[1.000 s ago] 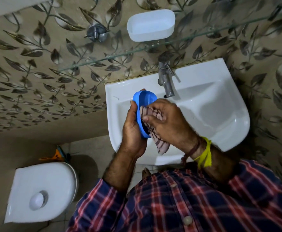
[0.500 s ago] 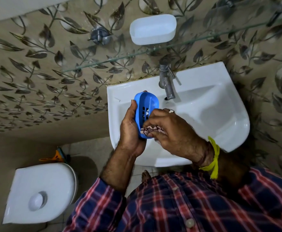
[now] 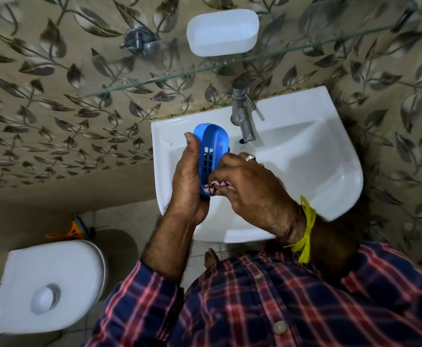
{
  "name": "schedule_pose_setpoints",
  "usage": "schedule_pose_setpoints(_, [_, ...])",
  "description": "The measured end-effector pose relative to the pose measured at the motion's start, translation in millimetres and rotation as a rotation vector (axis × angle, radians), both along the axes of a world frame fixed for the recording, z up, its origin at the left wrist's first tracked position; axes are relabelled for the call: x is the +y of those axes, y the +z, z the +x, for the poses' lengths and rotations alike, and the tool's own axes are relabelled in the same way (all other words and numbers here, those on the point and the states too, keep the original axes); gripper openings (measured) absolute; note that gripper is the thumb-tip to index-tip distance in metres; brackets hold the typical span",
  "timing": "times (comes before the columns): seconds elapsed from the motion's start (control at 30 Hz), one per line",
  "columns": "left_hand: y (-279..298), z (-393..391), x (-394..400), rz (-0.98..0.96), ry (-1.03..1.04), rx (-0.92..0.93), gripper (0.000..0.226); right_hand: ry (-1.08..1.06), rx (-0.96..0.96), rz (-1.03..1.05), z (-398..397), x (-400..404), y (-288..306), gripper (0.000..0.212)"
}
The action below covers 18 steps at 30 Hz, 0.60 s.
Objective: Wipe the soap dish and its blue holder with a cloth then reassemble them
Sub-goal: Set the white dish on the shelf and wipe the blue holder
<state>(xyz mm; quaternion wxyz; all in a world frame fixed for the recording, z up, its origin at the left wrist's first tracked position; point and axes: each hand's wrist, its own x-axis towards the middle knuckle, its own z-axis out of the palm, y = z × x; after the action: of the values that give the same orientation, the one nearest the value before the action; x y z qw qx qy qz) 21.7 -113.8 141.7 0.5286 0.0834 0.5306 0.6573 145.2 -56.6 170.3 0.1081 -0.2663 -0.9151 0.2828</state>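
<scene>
The left hand (image 3: 188, 181) grips the blue holder (image 3: 211, 156) by its edge, thumb along the rim, holding it on its side above the sink (image 3: 305, 176). The right hand (image 3: 252, 189) has its fingers (image 3: 220, 175) curled round a bunched striped cloth (image 3: 216, 186), pressing it against the lower end of the holder, just below its slotted bottom. The white soap dish (image 3: 222, 32) sits apart on the glass shelf (image 3: 292, 52) above the tap (image 3: 242, 113). A toilet (image 3: 47, 284) stands at lower left.
</scene>
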Motion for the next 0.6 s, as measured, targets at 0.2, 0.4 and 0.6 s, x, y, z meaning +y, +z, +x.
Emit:
schedule_pose_setpoints(0.2, [-5,10,1,0.006,0.039,0.017,0.049,-0.162,-0.041,0.124,-1,3,-3,0.015])
schedule_pose_setpoints(0.4, [1,5,7,0.038,0.115,-0.006,0.07,-0.152,-0.016,0.128,-2,-1,-4,0.018])
schedule_pose_setpoints(0.6, [6,8,6,0.047,0.108,-0.028,0.075,-0.229,0.022,0.176,-8,2,-6,0.025])
